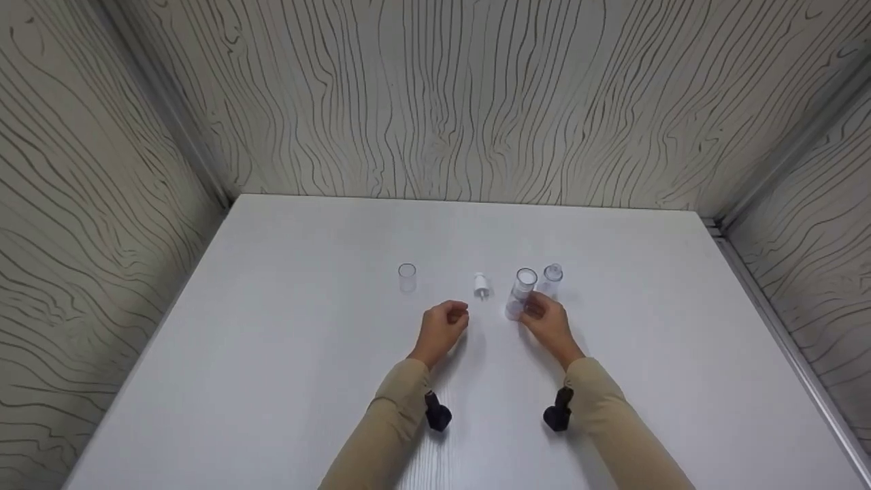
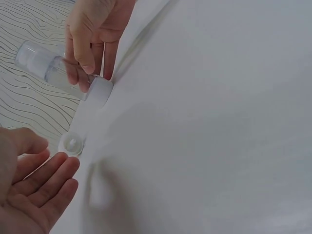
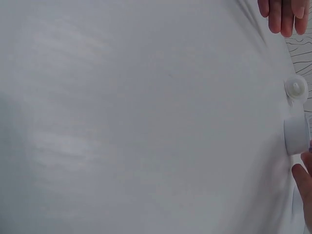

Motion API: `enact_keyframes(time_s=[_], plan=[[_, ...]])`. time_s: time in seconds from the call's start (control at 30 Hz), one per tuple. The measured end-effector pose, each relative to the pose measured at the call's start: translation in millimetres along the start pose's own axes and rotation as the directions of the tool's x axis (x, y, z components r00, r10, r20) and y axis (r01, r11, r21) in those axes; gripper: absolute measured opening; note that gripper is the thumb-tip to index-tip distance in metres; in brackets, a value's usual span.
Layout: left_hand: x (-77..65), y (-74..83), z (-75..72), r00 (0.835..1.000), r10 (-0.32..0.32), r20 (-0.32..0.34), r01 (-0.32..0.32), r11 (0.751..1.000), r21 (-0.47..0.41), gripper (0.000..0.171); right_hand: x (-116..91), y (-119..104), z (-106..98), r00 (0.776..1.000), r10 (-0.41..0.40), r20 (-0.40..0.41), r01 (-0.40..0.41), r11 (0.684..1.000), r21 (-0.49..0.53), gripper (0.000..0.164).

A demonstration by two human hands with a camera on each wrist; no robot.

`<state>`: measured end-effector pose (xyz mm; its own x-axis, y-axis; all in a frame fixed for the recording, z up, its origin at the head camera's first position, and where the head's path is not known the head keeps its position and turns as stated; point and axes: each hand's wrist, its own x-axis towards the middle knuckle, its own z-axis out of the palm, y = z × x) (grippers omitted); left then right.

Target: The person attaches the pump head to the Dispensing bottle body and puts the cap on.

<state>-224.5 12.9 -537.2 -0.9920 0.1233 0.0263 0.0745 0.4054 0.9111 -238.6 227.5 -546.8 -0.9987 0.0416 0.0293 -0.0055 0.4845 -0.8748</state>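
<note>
- Wide free bench (image 1: 258,340) lies left of the clear cup (image 1: 407,280) and right of the right grip (image 1: 548,322).
- A passable gap separates cup and white pump (image 1: 481,283).
- Pump to held bottle (image 1: 521,290): narrow.
- A 2nd bottle (image 1: 552,275) stands just beyond the right grip, in its way.
- Between the 2 sleeves (image 1: 381,435), a lane runs, pinched by black wrist devices (image 1: 439,418).

Bottle (image 1: 522,287) clear, base (image 2: 101,91) white — cap (image 1: 481,282) white; tabletop (image 1: 306,286) white; sleeves (image 1: 388,425) tan; walls (image 1: 435,102) pale — dark wavy grain.
</note>
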Motion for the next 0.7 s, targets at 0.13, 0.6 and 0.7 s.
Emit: enact_keyframes(time_s=[0.13,0.6,0.7], plan=[[4.8,0.2,2.0,1.000,-0.001,-0.019,0.001,1.000,0.004,0.021,-1,1,-3,1.000,0.028,-0.011,-0.028,1.000,-0.008,0.044],[22.5,4.2,18.9,0.995,-0.052,-0.084,0.060,0.993,0.103,0.030,-3,6,-11,0.945,0.089,-0.314,-0.086,0.996,0.025,0.021],[25.4,4.5,22.1,0.993,-0.050,-0.104,0.064,0.989,0.131,0.034,-3,7,-12,0.933,0.123,-0.339,-0.122,0.992,0.025,0.022]])
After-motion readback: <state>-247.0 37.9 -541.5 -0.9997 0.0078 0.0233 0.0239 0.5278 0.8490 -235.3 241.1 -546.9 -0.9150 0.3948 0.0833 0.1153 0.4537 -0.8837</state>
